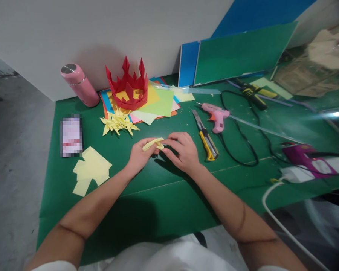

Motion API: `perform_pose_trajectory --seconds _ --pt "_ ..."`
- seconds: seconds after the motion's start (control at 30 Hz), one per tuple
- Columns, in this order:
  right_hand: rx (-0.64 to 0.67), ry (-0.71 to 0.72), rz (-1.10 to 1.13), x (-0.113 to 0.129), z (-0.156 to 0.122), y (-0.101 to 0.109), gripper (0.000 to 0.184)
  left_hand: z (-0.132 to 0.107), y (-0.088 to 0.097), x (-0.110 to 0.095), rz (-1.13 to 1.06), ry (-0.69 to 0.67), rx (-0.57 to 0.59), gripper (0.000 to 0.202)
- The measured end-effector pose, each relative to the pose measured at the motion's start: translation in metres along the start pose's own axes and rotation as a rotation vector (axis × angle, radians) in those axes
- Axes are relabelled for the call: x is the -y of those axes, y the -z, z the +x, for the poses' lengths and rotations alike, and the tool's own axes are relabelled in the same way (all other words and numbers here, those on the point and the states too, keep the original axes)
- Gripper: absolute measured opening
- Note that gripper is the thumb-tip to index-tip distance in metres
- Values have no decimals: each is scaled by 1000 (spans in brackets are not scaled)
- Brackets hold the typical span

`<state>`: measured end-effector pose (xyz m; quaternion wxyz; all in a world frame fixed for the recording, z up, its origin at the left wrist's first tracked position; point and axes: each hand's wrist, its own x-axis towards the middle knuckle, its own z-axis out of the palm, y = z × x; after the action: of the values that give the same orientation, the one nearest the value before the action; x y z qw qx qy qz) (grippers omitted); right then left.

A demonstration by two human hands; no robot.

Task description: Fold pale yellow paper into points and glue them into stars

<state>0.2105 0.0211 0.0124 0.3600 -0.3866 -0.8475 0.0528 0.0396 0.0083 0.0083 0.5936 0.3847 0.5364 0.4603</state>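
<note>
Between my hands is a small piece of folded yellow paper (152,143), held above the green table. My left hand (139,156) is closed on it, thumb on top. The fingers of my right hand (183,152) pinch its right end; the fingertips partly cover the paper. Just beyond lies a cluster of folded yellow paper pieces (119,122) with pointed tips. Flat yellow paper squares (92,165) lie loosely overlapped to the left of my left forearm.
A red paper crown (128,88) stands on coloured paper sheets (164,103). Left are a pink flask (80,86) and a phone (71,135). To the right lie a yellow utility knife (206,139), a pink glue gun (216,116) with its black cord, and a purple power strip (302,154).
</note>
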Motion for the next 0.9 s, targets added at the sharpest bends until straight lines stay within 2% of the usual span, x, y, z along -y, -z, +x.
perform_pose_trajectory --seconds 0.37,0.73,0.9 --pt "13 32 141 4 -1 -4 18 -1 -1 -6 -29 20 -14 23" --pt "15 98 -26 4 1 0 20 2 0 2 -38 -23 -8 21" --pt "39 113 -119 5 1 1 24 3 1 1 -20 6 -9 21"
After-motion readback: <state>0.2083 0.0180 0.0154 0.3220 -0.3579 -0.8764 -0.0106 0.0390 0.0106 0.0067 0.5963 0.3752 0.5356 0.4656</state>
